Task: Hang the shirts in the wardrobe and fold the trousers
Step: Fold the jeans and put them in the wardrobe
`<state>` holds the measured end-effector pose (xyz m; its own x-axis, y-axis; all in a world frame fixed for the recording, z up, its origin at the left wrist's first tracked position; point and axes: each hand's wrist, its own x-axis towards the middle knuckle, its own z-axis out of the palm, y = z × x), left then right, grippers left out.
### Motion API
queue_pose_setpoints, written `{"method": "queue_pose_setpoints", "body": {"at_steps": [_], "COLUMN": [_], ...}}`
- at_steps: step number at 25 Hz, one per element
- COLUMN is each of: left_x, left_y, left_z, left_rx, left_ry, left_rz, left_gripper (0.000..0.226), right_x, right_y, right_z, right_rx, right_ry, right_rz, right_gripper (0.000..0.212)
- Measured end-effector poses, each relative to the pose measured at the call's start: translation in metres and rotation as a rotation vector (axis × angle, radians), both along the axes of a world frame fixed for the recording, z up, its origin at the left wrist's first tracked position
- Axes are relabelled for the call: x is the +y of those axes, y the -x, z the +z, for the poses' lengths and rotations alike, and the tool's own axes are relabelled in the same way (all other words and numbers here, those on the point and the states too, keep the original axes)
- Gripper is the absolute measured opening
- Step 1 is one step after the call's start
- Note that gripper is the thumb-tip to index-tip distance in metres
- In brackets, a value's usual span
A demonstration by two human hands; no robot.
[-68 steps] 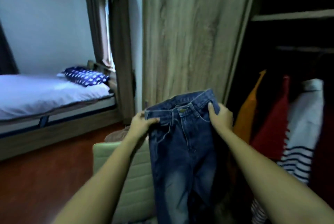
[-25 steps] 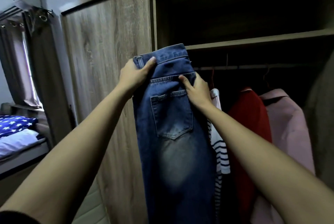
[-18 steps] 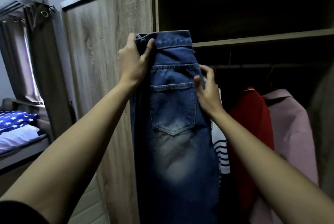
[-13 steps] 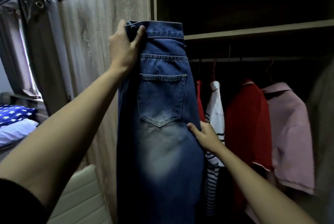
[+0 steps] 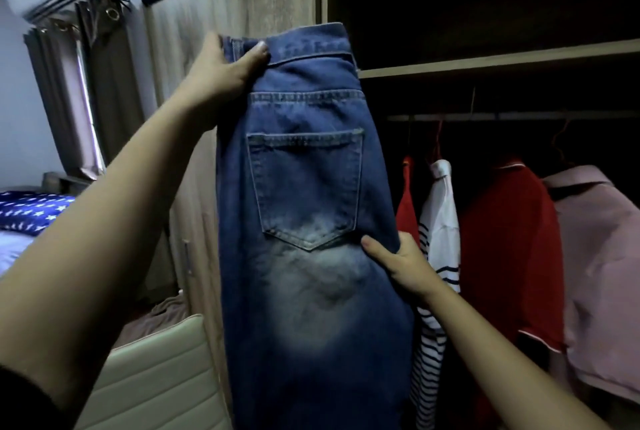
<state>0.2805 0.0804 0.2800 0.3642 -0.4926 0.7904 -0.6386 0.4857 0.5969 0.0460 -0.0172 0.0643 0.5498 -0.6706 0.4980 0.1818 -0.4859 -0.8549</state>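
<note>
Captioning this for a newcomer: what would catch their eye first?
Blue jeans held up mid-view, back pocket toward the camera: the left hand grips the waistband, the right hand pinches the edge below the pocket. Behind, on the right, a red shirt, a striped shirt and a pink shirt hang in the open wardrobe.

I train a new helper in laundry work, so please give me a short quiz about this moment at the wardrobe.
1. True or false: the left hand grips the waistband of the blue jeans.
2. The right hand holds the jeans: A) at the waistband, B) at the edge near the back pocket bottom, C) at the hem?
3. Which colour is the shirt between the striped shirt and the pink shirt?
Key: 1 true; 2 B; 3 red, the red polo shirt.
</note>
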Motion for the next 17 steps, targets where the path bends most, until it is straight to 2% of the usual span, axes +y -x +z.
{"method": "queue_pose_setpoints", "body": {"at_steps": [1, 2, 4, 5, 6, 7, 9, 11, 13, 14, 15, 16, 17], "left_x": [0.003, 0.007, 0.001, 0.002, 0.000, -0.006, -0.004, 0.000, 0.008, 0.009, 0.013, 0.017, 0.021], "left_y": [-0.007, -0.015, -0.042, -0.041, -0.044, -0.045, -0.028, -0.024, -0.025, -0.030, -0.034, -0.035, -0.032], "left_z": [-0.003, -0.013, -0.051, -0.080, -0.115, -0.152, -0.192, -0.195, -0.183, -0.182, -0.184, -0.188, -0.190], "left_rx": [0.125, 0.249, 0.491, 0.665, 0.778, 0.889, 0.850, 0.751, 0.736, 0.699, 0.641, 0.567, 0.496], "left_ry": [-0.081, -0.136, -0.050, -0.095, -0.161, -0.261, -0.501, -0.657, -0.658, -0.596, -0.527, -0.495, -0.517], "left_rz": [-0.123, -0.373, -0.826, -0.994, -0.944, -0.798, -0.646, -0.533, -0.481, -0.512, -0.562, -0.596, -0.596], "left_gripper": [0.034, 0.051, 0.069, 0.082, 0.089, 0.089, 0.079, 0.046, 0.017, 0.020, 0.035, 0.046, 0.045], "right_x": [0.004, 0.006, 0.007, 0.007, 0.003, -0.001, -0.010, -0.014, -0.018, -0.021, -0.024, -0.028, -0.031], "right_y": [-0.004, -0.009, -0.016, -0.018, -0.019, -0.020, -0.021, -0.017, -0.007, -0.001, 0.005, 0.009, 0.011], "right_z": [0.011, 0.022, 0.038, 0.046, 0.048, 0.048, 0.041, 0.034, 0.024, 0.021, 0.020, 0.019, 0.019], "right_rx": [-0.033, -0.068, -0.145, -0.182, -0.205, -0.206, -0.109, 0.055, 0.122, 0.126, 0.114, 0.103, 0.099], "right_ry": [0.006, 0.011, -0.003, -0.021, -0.031, -0.039, -0.030, -0.052, -0.130, -0.135, -0.102, -0.038, 0.018], "right_rz": [0.020, 0.034, 0.037, 0.029, 0.011, -0.016, -0.083, -0.064, 0.095, 0.115, 0.072, -0.019, -0.119], "right_gripper": [0.010, 0.011, 0.011, 0.011, 0.011, 0.011, 0.012, 0.009, 0.023, 0.026, 0.025, 0.019, 0.014]}}
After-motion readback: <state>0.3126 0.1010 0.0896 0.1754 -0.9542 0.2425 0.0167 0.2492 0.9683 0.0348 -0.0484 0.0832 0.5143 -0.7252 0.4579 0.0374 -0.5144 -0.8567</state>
